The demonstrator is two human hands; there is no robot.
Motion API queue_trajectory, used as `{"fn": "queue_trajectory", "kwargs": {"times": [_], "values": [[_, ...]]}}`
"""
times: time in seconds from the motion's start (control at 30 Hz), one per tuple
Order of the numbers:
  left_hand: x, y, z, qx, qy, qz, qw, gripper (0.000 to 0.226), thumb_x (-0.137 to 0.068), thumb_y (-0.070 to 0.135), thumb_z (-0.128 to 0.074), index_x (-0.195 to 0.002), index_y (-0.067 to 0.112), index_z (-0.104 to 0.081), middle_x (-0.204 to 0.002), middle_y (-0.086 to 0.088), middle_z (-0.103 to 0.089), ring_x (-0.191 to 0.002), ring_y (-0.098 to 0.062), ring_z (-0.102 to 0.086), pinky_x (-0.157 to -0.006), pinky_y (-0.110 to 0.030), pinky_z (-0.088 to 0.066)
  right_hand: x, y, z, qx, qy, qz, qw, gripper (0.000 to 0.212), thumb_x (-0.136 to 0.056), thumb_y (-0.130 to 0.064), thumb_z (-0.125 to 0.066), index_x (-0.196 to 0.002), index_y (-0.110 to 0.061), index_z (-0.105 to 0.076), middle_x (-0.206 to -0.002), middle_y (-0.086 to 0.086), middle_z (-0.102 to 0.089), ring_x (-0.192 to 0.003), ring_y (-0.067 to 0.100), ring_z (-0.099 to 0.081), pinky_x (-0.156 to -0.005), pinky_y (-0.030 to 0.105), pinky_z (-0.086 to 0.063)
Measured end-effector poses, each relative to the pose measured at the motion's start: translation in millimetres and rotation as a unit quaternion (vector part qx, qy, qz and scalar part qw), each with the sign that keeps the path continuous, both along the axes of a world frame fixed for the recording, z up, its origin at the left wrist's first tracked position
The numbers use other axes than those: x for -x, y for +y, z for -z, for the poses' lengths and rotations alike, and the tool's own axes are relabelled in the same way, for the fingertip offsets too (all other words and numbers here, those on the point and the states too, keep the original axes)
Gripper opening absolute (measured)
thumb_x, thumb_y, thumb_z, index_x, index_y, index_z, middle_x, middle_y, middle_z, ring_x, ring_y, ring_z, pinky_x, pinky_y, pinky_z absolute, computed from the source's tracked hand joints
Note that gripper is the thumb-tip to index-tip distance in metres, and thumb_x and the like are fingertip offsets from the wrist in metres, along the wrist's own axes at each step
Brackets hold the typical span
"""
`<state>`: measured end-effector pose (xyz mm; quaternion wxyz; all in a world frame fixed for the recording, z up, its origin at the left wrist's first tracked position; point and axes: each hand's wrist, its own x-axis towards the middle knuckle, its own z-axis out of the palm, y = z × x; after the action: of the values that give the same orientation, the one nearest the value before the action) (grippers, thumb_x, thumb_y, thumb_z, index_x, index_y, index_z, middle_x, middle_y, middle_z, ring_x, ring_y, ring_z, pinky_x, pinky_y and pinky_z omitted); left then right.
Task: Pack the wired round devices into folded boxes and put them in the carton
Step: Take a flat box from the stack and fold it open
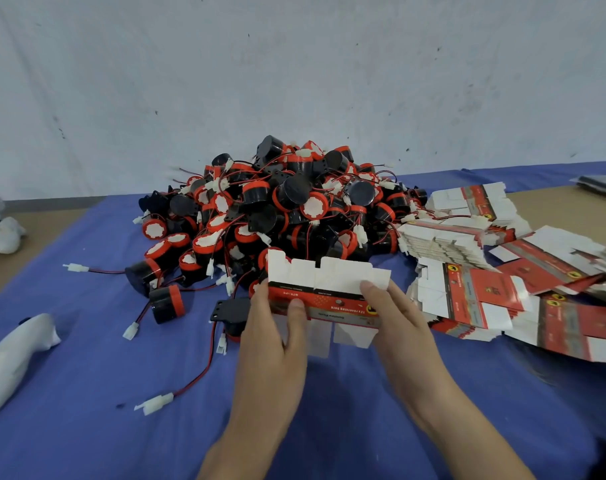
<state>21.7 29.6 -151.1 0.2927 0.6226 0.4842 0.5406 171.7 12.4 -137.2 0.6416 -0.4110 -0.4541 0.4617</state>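
just in front of the pile of round devices (277, 202), both hands hold one flat box (329, 282). the left hand (274, 327) pinches its left end and the right hand (395, 317) grasps its right end, likely so the sides can be squeezed open into a sleeve. the box is not yet folded and holds nothing. more flat boxes (468, 244) lie right of the pile. no carton shows.

The left hand (277, 327) covers the near left corner of the flat red-and-white cardboard box blank (329, 289), its small print too blurred to read, while the white cloth bundle (14, 355) and the dark flat stack (603, 188) run off the frame's edges.
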Motion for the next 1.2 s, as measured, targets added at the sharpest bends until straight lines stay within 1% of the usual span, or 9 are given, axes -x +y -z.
{"fn": "queue_trajectory", "kwargs": {"times": [0.13,0.27,0.37,0.53,0.6,0.73,0.9,1.07,1.2], "values": [[-3.3,-2.8,0.7,0.005,-0.001,0.005,1.0,0.051,-0.091,0.061,-0.044,-0.141,0.056,-0.032,-0.133,0.032,-0.052,-0.125,0.012,-0.046,-0.094,-0.014,-0.039,2.8,-0.1,0.3,-0.003,0.017,0.012,1.0,0.03,-0.09,-0.049,-0.055,-0.11,-0.037,-0.075,-0.114,-0.005,-0.075,-0.109,0.01,-0.069,-0.087,0.024,-0.052],[-3.9,-2.6,1.8,0.006,0.019,0.021,1.0,0.055,-0.092,0.06,-0.047,-0.144,0.055,-0.03,-0.139,0.033,-0.048,-0.129,0.012,-0.042,-0.096,-0.014,-0.038,2.7,-4.6,-1.8,-0.023,0.01,0.031,0.999,0.021,-0.096,-0.045,-0.057,-0.108,-0.042,-0.075,-0.112,-0.01,-0.075,-0.105,0.002,-0.069,-0.078,0.009,-0.051],[-4.9,-1.4,3.6,-0.005,0.024,0.032,0.999,0.056,-0.096,0.052,-0.053,-0.147,0.05,-0.031,-0.141,0.032,-0.047,-0.131,0.012,-0.041,-0.096,-0.01,-0.036,2.9,-7.2,-1.7,-0.036,-0.006,0.049,0.998,0.022,-0.1,-0.041,-0.053,-0.107,-0.042,-0.074,-0.111,-0.011,-0.075,-0.105,0.002,-0.068,-0.079,0.011,-0.051],[-7.0,-1.7,4.2,-0.01,0.015,0.046,0.999,0.052,-0.096,0.048,-0.055,-0.144,0.05,-0.034,-0.137,0.031,-0.052,-0.127,0.012,-0.045,-0.092,-0.009,-0.039,4.3,-8.7,-2.7,-0.042,-0.007,0.062,0.997,0.025,-0.086,-0.05,-0.055,-0.101,-0.039,-0.072,-0.107,-0.013,-0.074,-0.102,0.001,-0.067,-0.078,0.011,-0.051],[-7.7,-1.7,4.6,-0.016,0.015,0.051,0.998,0.051,-0.097,0.046,-0.056,-0.144,0.048,-0.035,-0.137,0.029,-0.053,-0.128,0.009,-0.046,-0.094,-0.013,-0.04,4.1,-8.4,-2.1,-0.038,-0.01,0.067,0.997,0.017,-0.091,-0.044,-0.056,-0.097,-0.038,-0.071,-0.103,-0.013,-0.074,-0.097,-0.001,-0.067,-0.075,0.009,-0.049],[-9.0,-2.1,5.9,-0.019,0.021,0.051,0.998,0.052,-0.097,0.044,-0.056,-0.144,0.048,-0.035,-0.137,0.029,-0.053,-0.128,0.01,-0.046,-0.092,-0.004,-0.04,1.9,-5.5,1.2,-0.025,-0.007,0.08,0.996,0.014,-0.102,-0.025,-0.054,-0.099,-0.026,-0.068,-0.094,-0.015,-0.074,-0.089,-0.006,-0.067,-0.07,0.006,-0.048],[-9.7,-3.6,5.2,-0.017,0.02,0.064,0.998,0.055,-0.097,0.042,-0.057,-0.147,0.042,-0.034,-0.139,0.024,-0.052,-0.13,0.005,-0.047,-0.102,-0.021,-0.046,3.7,-2.2,3.5,-0.027,-0.009,0.089,0.996,0.01,-0.102,-0.018,-0.054,-0.106,-0.021,-0.063,-0.095,-0.015,-0.074,-0.091,-0.003,-0.068,-0.07,0.008,-0.05],[-10.4,-4.3,5.9,-0.009,0.004,0.09,0.996,0.061,-0.097,0.041,-0.059,-0.151,0.04,-0.03,-0.142,0.024,-0.049,-0.131,0.003,-0.047,-0.091,-0.007,-0.045,6.0,-0.9,4.7,-0.046,-0.024,0.094,0.994,0.014,-0.102,-0.018,-0.054,-0.115,-0.022,-0.059,-0.101,-0.016,-0.072,-0.094,-0.003,-0.067,-0.072,0.011,-0.052],[-12.8,-6.4,3.6,-0.012,-0.009,0.135,0.991,0.061,-0.097,0.04,-0.062,-0.149,0.046,-0.031,-0.143,0.023,-0.05,-0.132,0.0,-0.049,-0.103,-0.032,-0.049,9.7,1.3,8.5,-0.061,-0.049,0.078,0.994,0.026,-0.104,-0.02,-0.054,-0.128,-0.029,-0.057,-0.111,-0.018,-0.069,-0.102,-0.004,-0.065,-0.078,0.012,-0.052]]}}
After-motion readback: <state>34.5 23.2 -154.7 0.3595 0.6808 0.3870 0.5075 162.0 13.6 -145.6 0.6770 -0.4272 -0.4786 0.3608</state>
